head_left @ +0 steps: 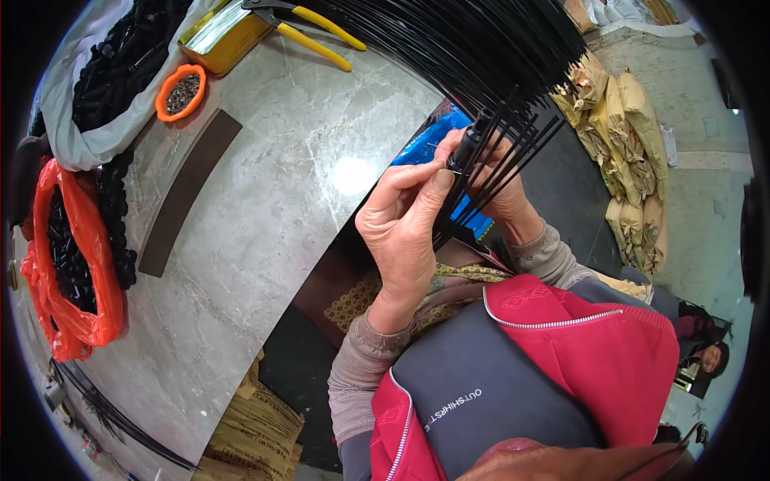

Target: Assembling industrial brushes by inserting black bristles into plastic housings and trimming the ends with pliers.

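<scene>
My right hand (505,188) is closed around a black cylindrical hub (464,148), with several thin black rods (513,160) fanning out beside it like umbrella ribs. Pressed against the hub's lower end, the thumb and fingers of my left hand (405,228) are pinched together. A tiny pale, metallic glint shows at those fingertips, too small to name. Both hands are raised in front of my chest, just off the table's right edge. Part of the rods is hidden behind the hub and my fingers.
On the grey marbled table (265,176) lie a dark curved strip (188,192), an orange bowl (181,94) of small metal bits, yellow-handled pliers (321,48) and a red bag (100,264) of black parts. A large bundle of black rods (473,40) lies at the far side. Tan sacks (634,152) stand at right.
</scene>
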`<state>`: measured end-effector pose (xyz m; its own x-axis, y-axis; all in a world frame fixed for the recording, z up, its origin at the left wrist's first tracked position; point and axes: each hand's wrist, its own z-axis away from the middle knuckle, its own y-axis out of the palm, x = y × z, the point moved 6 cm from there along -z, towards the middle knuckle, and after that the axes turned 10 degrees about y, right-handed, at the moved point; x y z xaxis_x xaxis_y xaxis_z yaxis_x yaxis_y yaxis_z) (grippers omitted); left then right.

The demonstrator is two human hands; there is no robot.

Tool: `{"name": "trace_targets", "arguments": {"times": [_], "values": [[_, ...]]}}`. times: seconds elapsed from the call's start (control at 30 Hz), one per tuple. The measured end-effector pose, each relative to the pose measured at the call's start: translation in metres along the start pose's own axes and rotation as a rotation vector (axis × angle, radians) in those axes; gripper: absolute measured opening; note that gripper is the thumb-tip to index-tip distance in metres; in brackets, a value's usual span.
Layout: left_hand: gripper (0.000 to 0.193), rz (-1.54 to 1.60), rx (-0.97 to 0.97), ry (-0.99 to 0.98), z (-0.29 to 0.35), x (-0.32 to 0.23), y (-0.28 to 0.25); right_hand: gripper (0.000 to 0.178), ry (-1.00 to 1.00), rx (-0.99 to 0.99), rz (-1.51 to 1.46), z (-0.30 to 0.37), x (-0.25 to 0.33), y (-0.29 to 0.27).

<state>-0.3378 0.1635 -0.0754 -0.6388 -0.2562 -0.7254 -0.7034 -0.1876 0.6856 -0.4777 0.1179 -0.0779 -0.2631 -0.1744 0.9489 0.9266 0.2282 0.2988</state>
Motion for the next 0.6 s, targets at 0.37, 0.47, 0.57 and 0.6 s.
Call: {"name": "trace_targets", "arguments": {"times": [0.37, 0.47, 0.57, 0.6], "values": [[0.034, 0.104, 0.051, -0.269, -0.017, 0.017, 0.005, 0.025, -0.059, 0.16, 0.04, -0.011, 0.0, -0.014], [0.033, 0.101, 0.124, -0.376, -0.02, 0.023, 0.006, 0.028, -0.062, 0.162, 0.028, -0.006, -0.001, -0.02], [0.038, 0.128, 0.168, -0.463, -0.027, 0.027, 0.006, 0.028, -0.018, 0.142, 0.012, -0.008, -0.002, -0.022], [0.04, 0.141, 0.2, -0.515, -0.028, 0.03, 0.006, 0.028, -0.013, 0.142, 0.013, -0.007, 0.0, -0.02]]}}
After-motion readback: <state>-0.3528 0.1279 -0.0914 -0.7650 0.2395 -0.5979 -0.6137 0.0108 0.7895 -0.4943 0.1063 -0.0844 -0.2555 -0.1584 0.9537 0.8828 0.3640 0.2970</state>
